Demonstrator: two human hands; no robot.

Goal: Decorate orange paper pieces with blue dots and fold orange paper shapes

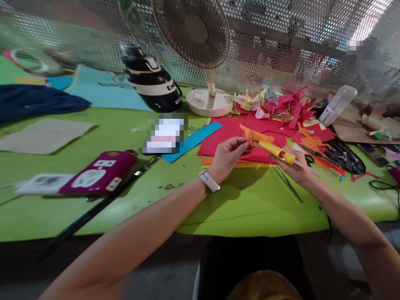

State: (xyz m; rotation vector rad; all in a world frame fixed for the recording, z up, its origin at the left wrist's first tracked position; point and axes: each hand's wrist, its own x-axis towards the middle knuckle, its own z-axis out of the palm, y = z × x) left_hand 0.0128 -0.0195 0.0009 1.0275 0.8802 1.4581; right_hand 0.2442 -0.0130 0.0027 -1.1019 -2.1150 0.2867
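My left hand (227,157), with a white watch on its wrist, pinches an orange paper piece (253,136) above the green table (125,200). My right hand (295,166) grips a yellow glue gun (276,151) whose nozzle points left at the orange paper. Both hands hover over red paper sheets (225,141) and an orange sheet beneath them.
A white desk fan (200,46) stands at the back, with a black and white helmet (151,81) to its left. A magenta pouch (98,175) lies at the left. Folded paper shapes (275,104), scissors (321,160) and a white bottle (337,104) crowd the right side.
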